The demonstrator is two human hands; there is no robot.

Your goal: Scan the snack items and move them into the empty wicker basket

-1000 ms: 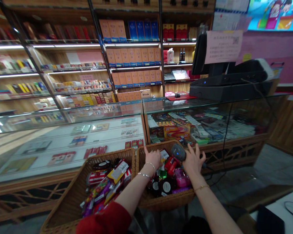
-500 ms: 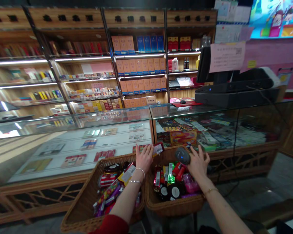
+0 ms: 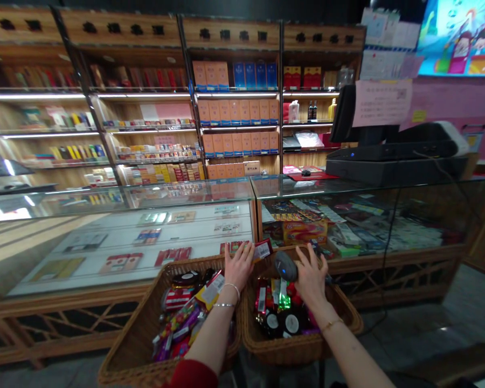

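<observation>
My left hand (image 3: pixel 238 269) is above the rims between two wicker baskets, its fingers closed on a dark red packet (image 3: pixel 263 249) whose white barcode label faces up. Gripped in my right hand (image 3: pixel 310 277) is a dark grey barcode scanner (image 3: pixel 285 267) with a small blue light, its head pointing left, close to the packet but apart from it. Below the scanner, the right basket (image 3: pixel 275 350) holds colourful wrapped snacks and round black tubs (image 3: pixel 291 324). The left basket (image 3: pixel 125 345) contains striped, yellow and purple packets (image 3: pixel 181 323), partly hidden by my left forearm.
A glass display counter (image 3: pixel 186 196) runs behind the baskets. On its right part stand a monitor with a paper sheet (image 3: pixel 382 102) and a black cash drawer (image 3: pixel 388 170). A dark cable (image 3: pixel 389 237) hangs down the front. Stocked shelves (image 3: pixel 238 126) line the wall.
My right hand has moved left with the scanner, bringing it nearer the packet. My left hand keeps the packet almost in place. The view has tilted up slightly.
</observation>
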